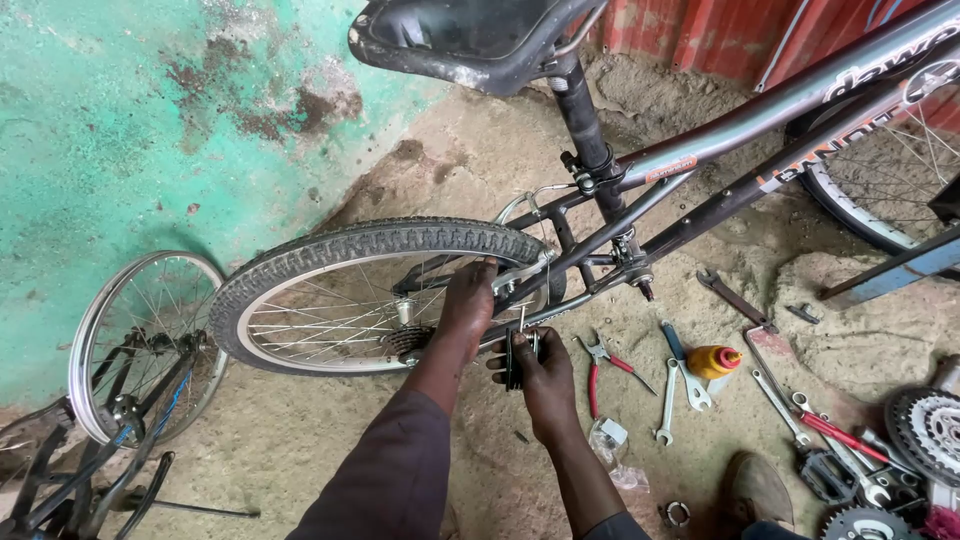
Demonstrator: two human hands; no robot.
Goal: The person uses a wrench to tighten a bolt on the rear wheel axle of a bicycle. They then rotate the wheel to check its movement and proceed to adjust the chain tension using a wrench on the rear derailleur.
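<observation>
Head view, from near to far: 2 dark sleeves are seen at the bottom edge, with both forearms stretched toward the rear of a bicycle. The right hand is closed around a small dark metal part, held just below the chain stay; what kind of part it is cannot be told. The left hand is laid over the rear wheel, its fingers curled onto the rim beside the sprocket cluster, just under the tyre.

The small part is judged light, rigid and possibly greasy, so it is best pinched firmly across its flat sides. The wheel is judged stiff at the rim, while its thin spokes are easily bent; the knobbly rubber tyre offers a rough, sure hold.

Beside the right hand, on the sandy, lumpy ground, red-handled pliers, a blue-handled spanner and a yellow bottle with a red cap are laid out, with more spanners, a pedal and toothed steel chainrings to the right. Further off, the dark frame rises to a worn black saddle. A bare spoked rim is leaned against the flaking green wall, and red corrugated sheeting is seen behind.
</observation>
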